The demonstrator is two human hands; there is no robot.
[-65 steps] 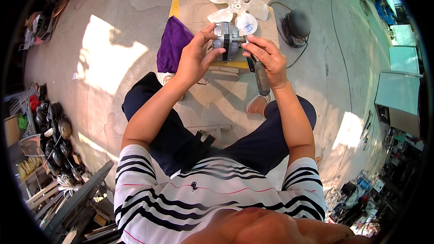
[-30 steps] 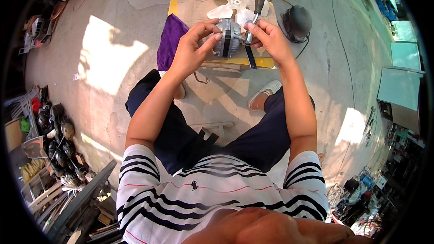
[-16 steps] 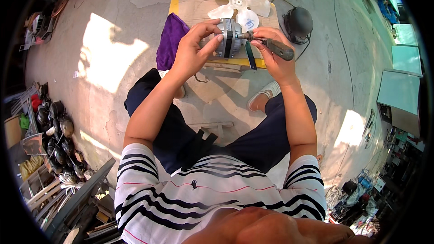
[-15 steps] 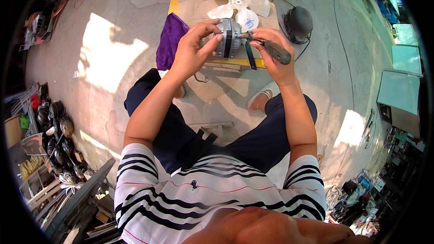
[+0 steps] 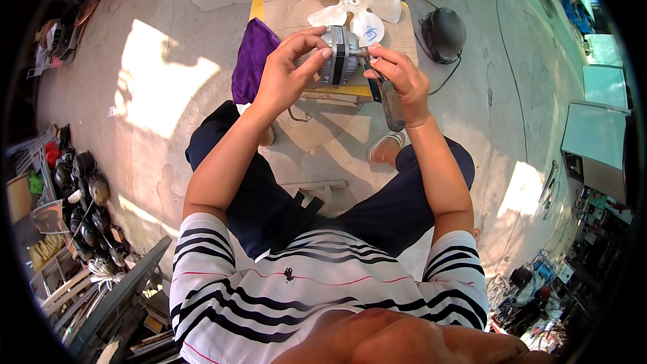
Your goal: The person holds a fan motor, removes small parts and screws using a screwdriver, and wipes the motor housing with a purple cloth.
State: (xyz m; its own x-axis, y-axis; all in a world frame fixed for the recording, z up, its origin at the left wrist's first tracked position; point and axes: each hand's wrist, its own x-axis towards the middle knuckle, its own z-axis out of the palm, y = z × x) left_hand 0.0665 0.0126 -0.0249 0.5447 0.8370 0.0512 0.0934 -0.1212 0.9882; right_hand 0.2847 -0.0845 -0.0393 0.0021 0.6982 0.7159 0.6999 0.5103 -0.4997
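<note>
My left hand (image 5: 290, 71) grips the left end of a small silver electric motor (image 5: 344, 61) with a black band, thumb and fingers curled at its end. The motor lies on its side near the front edge of the cardboard. At the motor's right end, my right hand (image 5: 402, 79) closes on a hand tool (image 5: 392, 108) with a thick dark handle pointing down toward me. Fingers hide the tool's head, and I cannot tell whether it touches the motor shaft. A dark blue flat-looking piece (image 5: 375, 92) shows beside the tool. Behind the motor lies a white five-bladed fan (image 5: 353, 1).
Cardboard (image 5: 286, 0) covers a low yellow-edged stand. A purple cloth (image 5: 255, 61) hangs over its left side. Right of it, a dark rounded corded unit (image 5: 445, 35) sits on the concrete floor (image 5: 135, 182). Piled parts (image 5: 84, 189) line the left; greenish panels (image 5: 593, 138) stand right.
The tool's handle has swung from pointing right to pointing down toward me. My right hand has turned and shifted with it; my left hand and the motor stay almost in place.
</note>
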